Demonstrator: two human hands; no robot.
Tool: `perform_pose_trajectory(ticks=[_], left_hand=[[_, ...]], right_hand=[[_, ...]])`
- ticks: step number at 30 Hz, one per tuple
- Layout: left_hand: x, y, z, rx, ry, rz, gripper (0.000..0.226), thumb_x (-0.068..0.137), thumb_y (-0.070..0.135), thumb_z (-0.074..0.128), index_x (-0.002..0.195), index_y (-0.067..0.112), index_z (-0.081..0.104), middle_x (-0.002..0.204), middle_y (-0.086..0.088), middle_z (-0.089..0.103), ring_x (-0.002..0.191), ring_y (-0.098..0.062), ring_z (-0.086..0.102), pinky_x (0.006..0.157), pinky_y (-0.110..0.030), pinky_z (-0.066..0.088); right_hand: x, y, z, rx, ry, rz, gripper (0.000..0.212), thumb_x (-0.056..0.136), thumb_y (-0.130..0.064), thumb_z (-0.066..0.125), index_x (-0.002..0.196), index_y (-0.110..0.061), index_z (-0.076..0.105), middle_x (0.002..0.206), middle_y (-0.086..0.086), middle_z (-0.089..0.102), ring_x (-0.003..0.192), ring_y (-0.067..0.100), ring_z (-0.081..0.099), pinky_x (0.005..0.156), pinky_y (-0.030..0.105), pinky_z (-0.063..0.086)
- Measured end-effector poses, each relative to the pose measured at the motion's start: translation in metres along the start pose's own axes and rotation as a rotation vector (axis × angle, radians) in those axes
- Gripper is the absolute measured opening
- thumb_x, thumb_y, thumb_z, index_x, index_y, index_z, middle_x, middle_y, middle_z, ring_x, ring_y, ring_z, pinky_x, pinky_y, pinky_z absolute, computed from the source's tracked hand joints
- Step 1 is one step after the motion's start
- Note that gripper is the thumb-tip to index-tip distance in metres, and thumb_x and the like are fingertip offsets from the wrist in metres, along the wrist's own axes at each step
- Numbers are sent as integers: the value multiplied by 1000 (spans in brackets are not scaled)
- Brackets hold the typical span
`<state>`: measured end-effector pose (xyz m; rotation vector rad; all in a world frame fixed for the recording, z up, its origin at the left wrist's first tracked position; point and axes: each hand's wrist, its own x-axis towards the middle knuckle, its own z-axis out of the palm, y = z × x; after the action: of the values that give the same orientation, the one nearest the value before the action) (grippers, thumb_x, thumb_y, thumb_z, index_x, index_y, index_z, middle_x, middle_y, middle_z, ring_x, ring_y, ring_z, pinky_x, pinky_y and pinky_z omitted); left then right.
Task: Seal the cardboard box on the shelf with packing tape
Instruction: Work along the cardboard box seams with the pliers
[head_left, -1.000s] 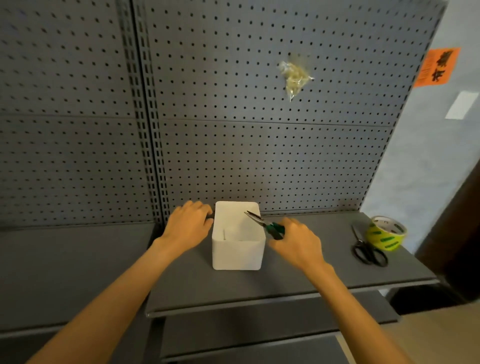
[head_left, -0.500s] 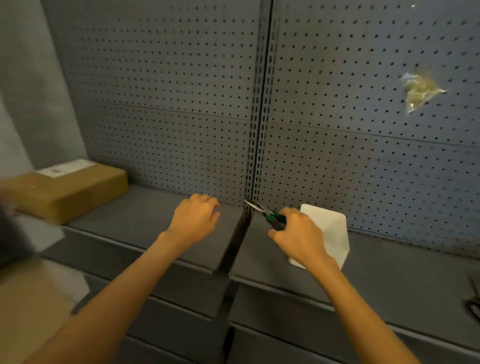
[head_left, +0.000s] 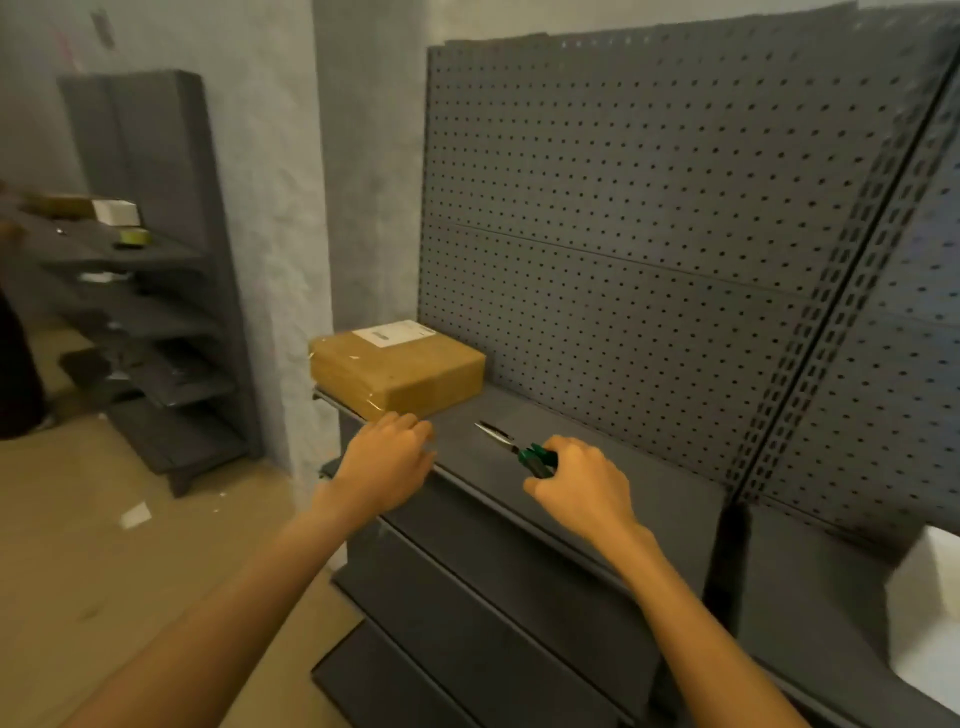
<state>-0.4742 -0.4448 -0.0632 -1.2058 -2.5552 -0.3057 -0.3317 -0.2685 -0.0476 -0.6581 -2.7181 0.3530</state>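
On the grey shelf (head_left: 571, 467), at its left end against the pegboard (head_left: 623, 234), the cardboard box (head_left: 397, 371) lay flat, long axis running left to right, white label (head_left: 392, 332) facing up. Just in front, the left hand (head_left: 387, 462) hovered palm down, fingers loosely curled, holding nothing. The right hand (head_left: 579, 486) gripped green-handled pliers (head_left: 519, 452), tips pointing toward the box. Half a second before, the box sat far left; the white bin (head_left: 924, 623) had since slid to the right edge.

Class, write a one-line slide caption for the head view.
Right hand grips green-handled pliers; left hand reaches toward cardboard box on shelf.
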Motion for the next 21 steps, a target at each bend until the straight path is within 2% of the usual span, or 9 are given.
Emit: perform_pose_trajectory(ticks=[6, 10, 13, 21], left_hand=[[-9, -127, -31, 54, 53, -154, 31, 97, 35, 43, 119, 18, 57, 123, -3, 59, 111, -24, 54, 92, -37, 45], [-18, -172, -29, 71, 16, -180, 32, 97, 35, 44, 123, 19, 54, 125, -1, 57, 115, -22, 50, 94, -36, 43], [-19, -200, -22, 66, 6, -197, 33, 97, 35, 43, 125, 21, 53, 126, 1, 56, 115, -19, 50, 94, -32, 41], [26, -262, 3, 56, -3, -209, 34, 98, 35, 41, 126, 20, 53, 126, 0, 56, 115, -20, 50, 94, -33, 40]], right_hand=[[57, -107, 33, 75, 65, -69, 38, 80, -43, 63, 111, -22, 56, 108, -1, 60, 95, 22, 59, 71, 34, 51], [75, -156, 65, 98, 5, -114, 40, 81, -44, 62, 114, -23, 56, 115, -1, 59, 102, 23, 57, 74, 34, 48], [88, -182, 86, 83, -38, -141, 43, 81, -42, 63, 118, -22, 56, 119, -1, 59, 107, 24, 56, 75, 33, 44], [160, -214, 123, 79, -75, -178, 41, 84, -43, 61, 117, -20, 55, 114, 1, 59, 100, 23, 57, 73, 34, 47]])
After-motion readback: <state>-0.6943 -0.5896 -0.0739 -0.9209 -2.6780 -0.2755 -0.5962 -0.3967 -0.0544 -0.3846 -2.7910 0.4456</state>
